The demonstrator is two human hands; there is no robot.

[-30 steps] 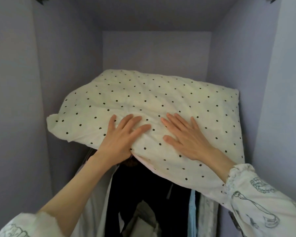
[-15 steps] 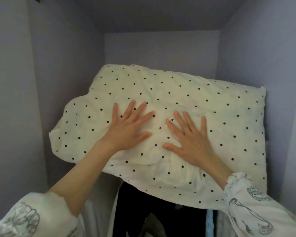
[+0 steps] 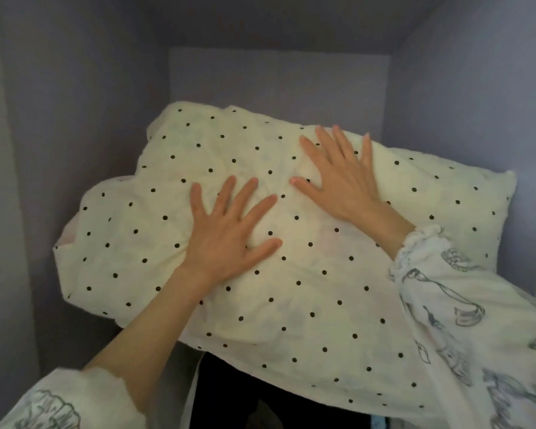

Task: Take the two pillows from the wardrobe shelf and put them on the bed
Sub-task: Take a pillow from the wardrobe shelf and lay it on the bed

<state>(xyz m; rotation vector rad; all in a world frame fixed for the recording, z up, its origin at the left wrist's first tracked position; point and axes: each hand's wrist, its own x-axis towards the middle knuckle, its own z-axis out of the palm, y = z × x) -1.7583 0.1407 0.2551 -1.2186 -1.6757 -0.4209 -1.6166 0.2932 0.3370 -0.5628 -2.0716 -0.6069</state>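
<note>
A cream pillow [image 3: 291,305] with small black dots lies on the high wardrobe shelf, its near edge hanging out over the front. My left hand [image 3: 226,233] lies flat on the pillow's middle, fingers spread and straight. My right hand [image 3: 341,178] presses flat on the pillow farther back and to the right, fingers also spread. A pinkish edge [image 3: 67,239] shows under the pillow's left corner; I cannot tell whether it belongs to a second pillow. The shelf board itself is hidden.
Lilac wardrobe walls close in on the left [image 3: 59,150], back [image 3: 276,82] and right [image 3: 477,103]. Dark hanging clothes [image 3: 229,397] show below the pillow's front edge. My printed white sleeves fill the lower corners.
Both hands have slid farther back over the pillow, the right one most. The view has moved closer and the pillow looks larger in frame.
</note>
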